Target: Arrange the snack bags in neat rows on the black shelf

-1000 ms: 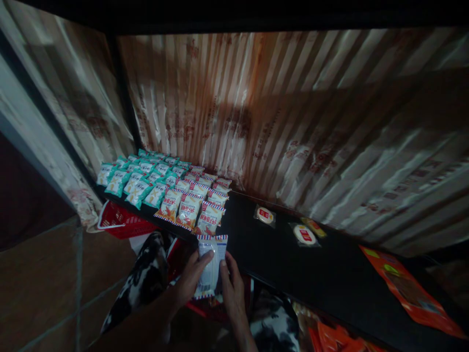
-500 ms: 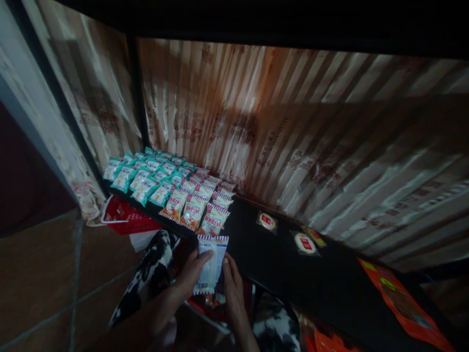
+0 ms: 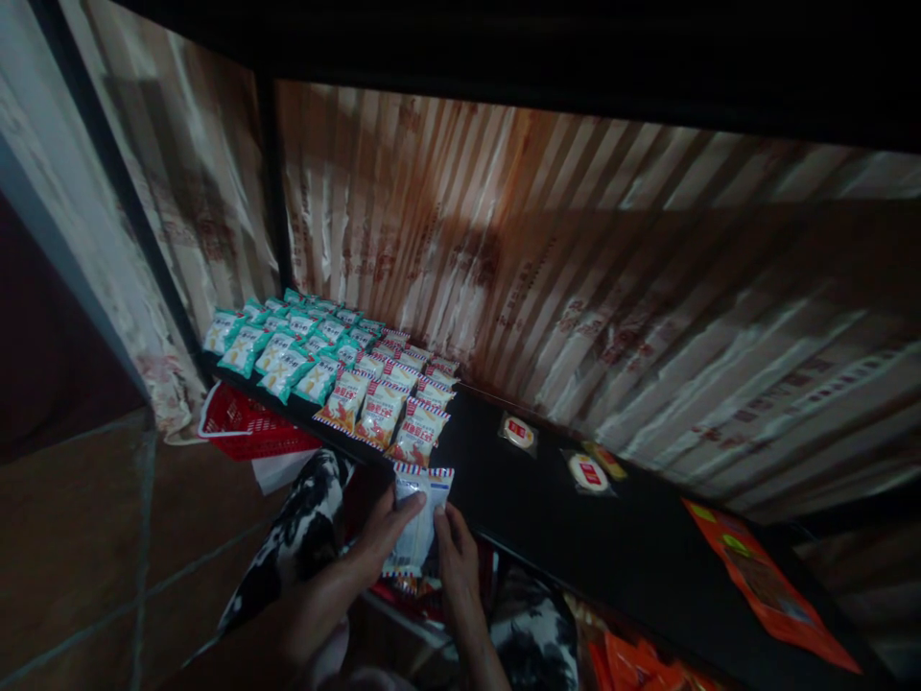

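Note:
Both my hands hold one small white snack packet [image 3: 419,523] with a red and blue striped edge, just in front of the black shelf [image 3: 547,518]. My left hand [image 3: 383,537] grips its left side, thumb across the front. My right hand [image 3: 452,557] pinches its right side. Right behind the packet, rows of orange and white packets [image 3: 389,408] lie on the shelf, with rows of teal packets [image 3: 284,350] to their left.
Two round wrapped snacks [image 3: 519,433] [image 3: 587,473] and a yellow one lie mid-shelf. An orange bag [image 3: 763,581] lies at the right. A red basket [image 3: 245,432] sits on the floor below the shelf's left end. Striped sheeting backs the shelf.
The view has shifted slightly. My hands and the packet have stayed in nearly the same place in front of the shelf edge, moving a little toward the shelf.

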The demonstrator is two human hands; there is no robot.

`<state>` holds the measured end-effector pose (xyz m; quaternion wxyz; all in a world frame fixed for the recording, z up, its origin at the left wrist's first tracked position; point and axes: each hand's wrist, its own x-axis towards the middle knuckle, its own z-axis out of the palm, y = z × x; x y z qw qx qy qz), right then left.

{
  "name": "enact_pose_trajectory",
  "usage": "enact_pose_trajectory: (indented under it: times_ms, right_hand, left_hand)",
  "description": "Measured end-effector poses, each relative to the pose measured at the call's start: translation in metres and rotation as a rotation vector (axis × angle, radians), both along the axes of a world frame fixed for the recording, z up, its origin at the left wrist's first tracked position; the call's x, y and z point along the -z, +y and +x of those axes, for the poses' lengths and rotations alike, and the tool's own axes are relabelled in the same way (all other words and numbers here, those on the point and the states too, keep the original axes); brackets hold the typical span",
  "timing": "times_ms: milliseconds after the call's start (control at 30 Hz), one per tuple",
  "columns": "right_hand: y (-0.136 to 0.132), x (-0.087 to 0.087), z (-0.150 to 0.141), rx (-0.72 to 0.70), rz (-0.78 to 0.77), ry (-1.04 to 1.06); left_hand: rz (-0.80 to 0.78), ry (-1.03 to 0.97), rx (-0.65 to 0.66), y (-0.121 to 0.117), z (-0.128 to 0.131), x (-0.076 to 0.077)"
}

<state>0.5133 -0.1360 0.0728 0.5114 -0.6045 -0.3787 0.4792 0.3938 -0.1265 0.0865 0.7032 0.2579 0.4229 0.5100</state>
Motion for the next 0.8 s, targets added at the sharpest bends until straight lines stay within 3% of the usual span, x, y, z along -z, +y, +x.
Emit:
enact_pose_trajectory:
  times_ms: [467,633,800]
  right_hand:
    - [0.002,0.023,0.012,0.018,-0.037,0.124]
    - [0.006,0.014,0.010,0.017,-0.042,0.131]
    - [0.012,0.001,0.008,0.024,-0.025,0.094]
  left_hand:
    - [-0.043,0.048,0.038,0.004,0.010,-0.001]
    - [-0.015,0.053,0.037,0.010,0.008,0.000]
    - [0.016,0.071,0.041,0.018,0.006,-0.011]
